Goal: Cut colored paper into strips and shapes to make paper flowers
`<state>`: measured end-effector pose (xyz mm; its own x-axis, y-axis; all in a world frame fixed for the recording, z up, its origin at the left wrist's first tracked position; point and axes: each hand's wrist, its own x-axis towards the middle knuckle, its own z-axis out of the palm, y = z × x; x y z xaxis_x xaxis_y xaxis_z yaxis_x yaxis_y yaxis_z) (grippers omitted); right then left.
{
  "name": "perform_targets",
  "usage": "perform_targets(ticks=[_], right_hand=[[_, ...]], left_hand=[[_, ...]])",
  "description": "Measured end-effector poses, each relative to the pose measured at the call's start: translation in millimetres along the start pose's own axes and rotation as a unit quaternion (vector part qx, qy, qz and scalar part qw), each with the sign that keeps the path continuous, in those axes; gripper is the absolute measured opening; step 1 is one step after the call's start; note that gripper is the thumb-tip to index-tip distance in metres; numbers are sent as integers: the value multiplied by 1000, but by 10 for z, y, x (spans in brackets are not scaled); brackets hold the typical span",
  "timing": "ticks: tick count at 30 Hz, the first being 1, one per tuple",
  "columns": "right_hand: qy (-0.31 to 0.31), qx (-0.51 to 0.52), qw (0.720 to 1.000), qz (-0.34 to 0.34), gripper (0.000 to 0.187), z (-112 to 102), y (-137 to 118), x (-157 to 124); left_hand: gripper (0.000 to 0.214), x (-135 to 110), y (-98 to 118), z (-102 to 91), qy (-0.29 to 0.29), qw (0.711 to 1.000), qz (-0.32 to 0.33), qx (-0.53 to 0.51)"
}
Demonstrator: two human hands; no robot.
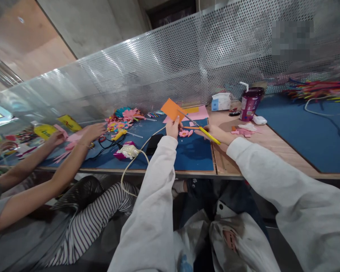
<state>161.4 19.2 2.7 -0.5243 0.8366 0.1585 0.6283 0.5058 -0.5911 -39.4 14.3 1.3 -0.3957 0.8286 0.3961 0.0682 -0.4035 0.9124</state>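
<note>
Workbench [223, 160], straw [245, 84] in cup [248, 107], orange paper [170, 108]

A plain sheet of orange paper [169, 108] is held up at a tilt, its lower edge pinched by the fingers of the left hand [172, 128], most of it lying beyond them. Yellow-handled scissors [206, 134] are gripped by the fingers of the right hand [219, 135], the metal blade being pointed away from them, onto the paper's right side.
</note>
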Motion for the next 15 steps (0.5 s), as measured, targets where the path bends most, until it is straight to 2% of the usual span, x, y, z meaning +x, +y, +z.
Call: perform_targets(ticks=[5,15], right_hand=[[-25,7,1000,-14,65,-23,-17,-23],[-50,87,994,-46,53,-95,-45,-92]], left_hand=[[42,-1,5,3,9,1000,-22,9],[39,-42,23,26,-35,999,-14,-6]])
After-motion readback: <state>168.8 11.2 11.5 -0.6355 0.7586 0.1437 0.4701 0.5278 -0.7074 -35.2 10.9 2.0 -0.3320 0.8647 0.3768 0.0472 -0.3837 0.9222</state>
